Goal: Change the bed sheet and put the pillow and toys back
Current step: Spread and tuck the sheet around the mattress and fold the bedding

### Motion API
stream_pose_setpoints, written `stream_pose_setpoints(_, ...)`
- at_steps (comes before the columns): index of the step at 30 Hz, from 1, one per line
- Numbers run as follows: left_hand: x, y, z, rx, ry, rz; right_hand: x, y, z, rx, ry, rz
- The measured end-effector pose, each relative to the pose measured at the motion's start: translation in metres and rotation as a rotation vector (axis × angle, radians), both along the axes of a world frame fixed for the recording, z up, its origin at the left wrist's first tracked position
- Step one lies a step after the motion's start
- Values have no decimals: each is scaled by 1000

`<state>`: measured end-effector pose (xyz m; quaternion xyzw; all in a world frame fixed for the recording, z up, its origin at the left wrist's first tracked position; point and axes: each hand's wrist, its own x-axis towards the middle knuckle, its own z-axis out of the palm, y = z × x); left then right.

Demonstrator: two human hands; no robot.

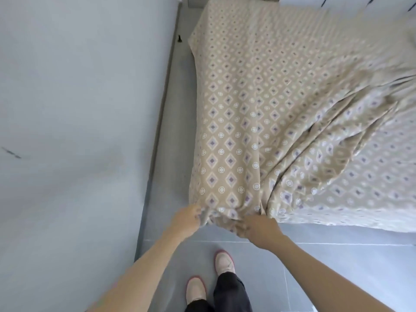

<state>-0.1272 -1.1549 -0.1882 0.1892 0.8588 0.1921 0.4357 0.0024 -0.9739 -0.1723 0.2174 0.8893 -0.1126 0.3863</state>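
A beige bed sheet [258, 97] with purple diamonds and white circles covers the bed and hangs over its near corner. My left hand [186, 218] grips the sheet's hem at the corner's left side. My right hand [258, 229] pinches a bunch of the same hem just to the right. Deep folds run from the corner up to the right across the mattress top. No pillow or toys are in view.
A pale wall [67, 131] stands close on the left, with a narrow grey floor gap [171, 131] between it and the bed. My two feet in pink-edged slippers [210, 275] stand on grey tiles below the corner.
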Motion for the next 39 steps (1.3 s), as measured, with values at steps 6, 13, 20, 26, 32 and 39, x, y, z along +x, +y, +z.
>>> stream_pose_setpoints(6, -12, 38, 106, 160, 95, -20, 0, 26, 97, 31, 150, -137)
stream_pose_setpoints(13, -5, 72, 205, 298, 146, -23, 23, 70, 195, -61, 341, -386)
stream_pose_setpoints(20, 19, 131, 278, 421, 154, -75, 80, 130, 252, -74, 488, -606)
stream_pose_setpoints(26, 40, 221, 315, 459, 202, -160, 135, 209, 270, -67, 559, -746)
stream_pose_setpoints(32, 84, 335, 318, 463, 203, -202, 190, 315, 269, -103, 606, -857)
stream_pose_setpoints(39, 146, 454, 303, 438, 200, -198, 254, 433, 265, -157, 664, -978)
